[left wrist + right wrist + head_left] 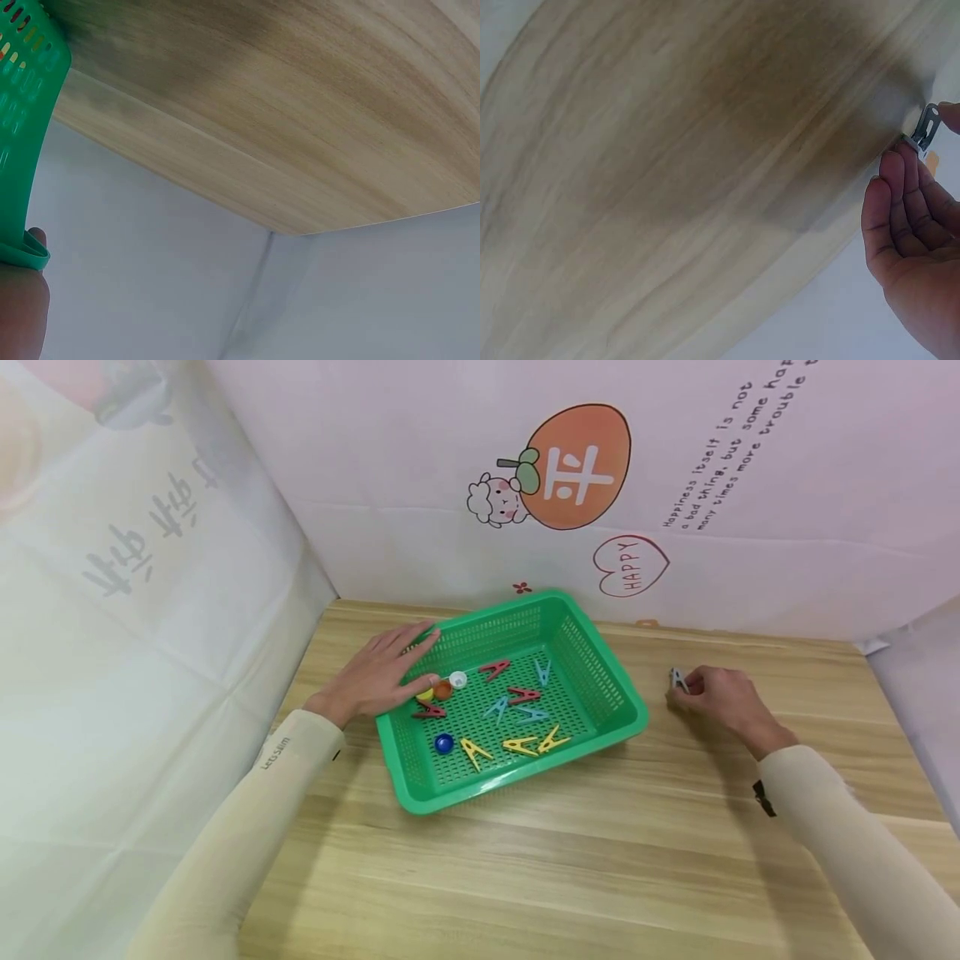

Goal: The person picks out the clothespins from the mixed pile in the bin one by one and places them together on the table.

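Note:
My left hand [378, 672] rests on the left rim of a green plastic basket [517, 778], fingers extended and thumb reaching inside. The left wrist view has only part of the basket's slotted wall [30, 112] at its edge. Off to the basket's right, my right hand [720, 697] pinches a grey clothespin [678, 680] between thumb and fingertips, close to the tabletop. That grey clothespin [928, 127] also shows at the right wrist view's right side. In the basket lie red, blue and yellow clothespins, among them a yellow clothespin [474, 752] and a red clothespin [495, 669].
Also inside the basket are a blue cap [444, 743], a white cap [457, 680], an orange-brown cap [442, 691] and a yellow cap [425, 695] beside the left thumb. The wooden table [525, 877] meets a printed white backdrop [390, 468] behind.

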Demonstrator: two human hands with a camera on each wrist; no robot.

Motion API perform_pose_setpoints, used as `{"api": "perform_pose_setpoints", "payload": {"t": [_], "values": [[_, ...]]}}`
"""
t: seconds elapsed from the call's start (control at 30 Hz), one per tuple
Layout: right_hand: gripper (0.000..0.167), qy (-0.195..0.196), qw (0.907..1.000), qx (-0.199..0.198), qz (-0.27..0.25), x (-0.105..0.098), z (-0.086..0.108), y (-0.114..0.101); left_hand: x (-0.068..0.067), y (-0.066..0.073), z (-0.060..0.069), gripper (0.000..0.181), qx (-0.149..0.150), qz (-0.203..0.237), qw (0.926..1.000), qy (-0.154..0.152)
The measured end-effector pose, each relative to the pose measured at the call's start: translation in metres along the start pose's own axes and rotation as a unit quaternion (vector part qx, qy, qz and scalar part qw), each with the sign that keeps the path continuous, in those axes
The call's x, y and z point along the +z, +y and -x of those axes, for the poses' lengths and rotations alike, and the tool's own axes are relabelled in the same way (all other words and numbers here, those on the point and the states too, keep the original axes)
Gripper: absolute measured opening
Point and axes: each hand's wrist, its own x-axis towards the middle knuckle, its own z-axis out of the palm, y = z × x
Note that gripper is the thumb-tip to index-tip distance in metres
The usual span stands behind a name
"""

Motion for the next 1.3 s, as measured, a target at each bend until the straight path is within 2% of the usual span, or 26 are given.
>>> {"api": "perform_pose_setpoints", "payload": {"t": [0.67,0.9,1.13,1.3], "values": [[0.064,0.018,0.9997,0.009,-0.014,0.002,0.007,-0.003,-0.001,0.000,0.003,0.081,-0.002,0.008,1.0000,0.003],[0.066,0.026,0.9992,0.016,-0.027,-0.008,0.015,0.002,-0.003,0.000,0.001,0.081,0.002,0.009,0.9999,0.004],[0.057,0.091,0.9953,-0.027,-0.018,-0.023,0.012,-0.018,-0.003,-0.001,0.000,0.079,0.000,0.009,1.0000,0.000],[0.057,0.105,0.9937,-0.039,-0.014,-0.032,0.009,-0.040,-0.002,0.000,-0.001,0.080,0.002,0.006,1.0000,0.002]]}}
